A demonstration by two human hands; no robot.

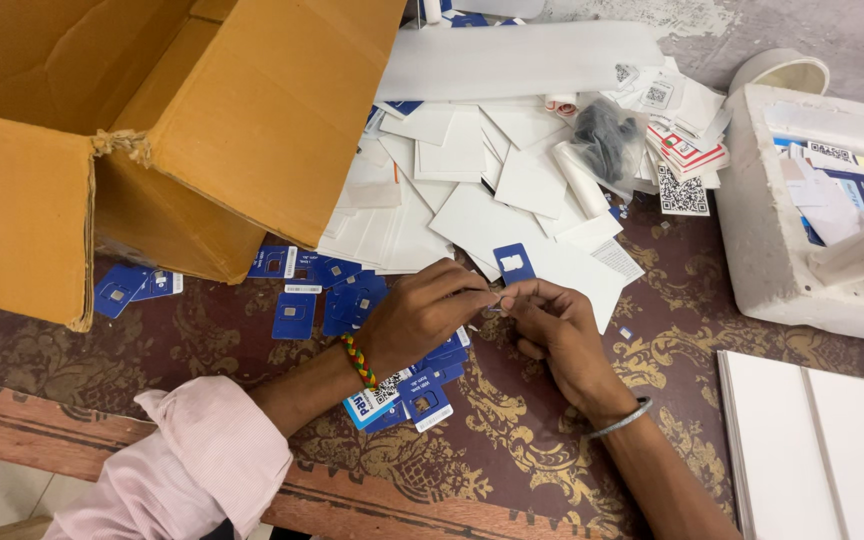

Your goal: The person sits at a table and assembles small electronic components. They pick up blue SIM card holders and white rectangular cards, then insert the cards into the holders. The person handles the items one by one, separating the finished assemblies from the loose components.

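On the patterned table (552, 440), left hand (417, 318) and right hand (557, 325) pinch, seemingly, a tiny chip (493, 307); long axis unreadable.

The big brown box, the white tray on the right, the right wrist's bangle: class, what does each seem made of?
Brown box: corrugated cardboard, matt, with a frayed torn edge. White tray: probably foam, thick chalky walls. Bangle: likely metal, thin, silvery sheen.

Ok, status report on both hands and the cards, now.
Left hand and right hand meet fingertip to fingertip, pinching a tiny piece. Blue cards piled under left wrist. Cardboard box at left, clear of the hands.
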